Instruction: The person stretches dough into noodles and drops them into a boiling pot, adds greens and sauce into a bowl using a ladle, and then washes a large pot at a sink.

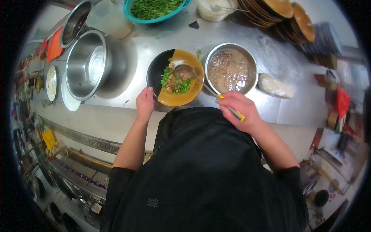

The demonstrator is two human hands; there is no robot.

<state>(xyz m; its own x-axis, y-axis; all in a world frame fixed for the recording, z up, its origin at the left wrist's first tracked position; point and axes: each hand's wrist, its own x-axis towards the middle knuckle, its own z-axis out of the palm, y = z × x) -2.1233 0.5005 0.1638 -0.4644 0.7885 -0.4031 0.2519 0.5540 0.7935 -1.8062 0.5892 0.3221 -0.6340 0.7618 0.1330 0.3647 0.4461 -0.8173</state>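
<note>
In front of me on the steel counter is a wide bowl (193,92), part black and part mustard yellow. Chopped green herbs (186,85), brown nut-like pieces (171,86) and a small white heap (177,62) lie inside it. My left hand (145,103) grips the bowl's near left edge, thumb on top and other fingers mostly hidden. Closed around a grey and yellow handle, my right hand (242,112) holds a ladle (184,72) with its head over the bowl's contents. Right of the bowl stands a metal pot (256,73) of glossy brownish liquid with darker bits.
A large steel basin (73,83) stands left, partly over a white plate (69,101). Behind are a teal basin of greens (156,18), a tub with a spoon (210,15) and stacked brown bowls (299,23). A wrapped pale packet (276,86) lies right of the pot.
</note>
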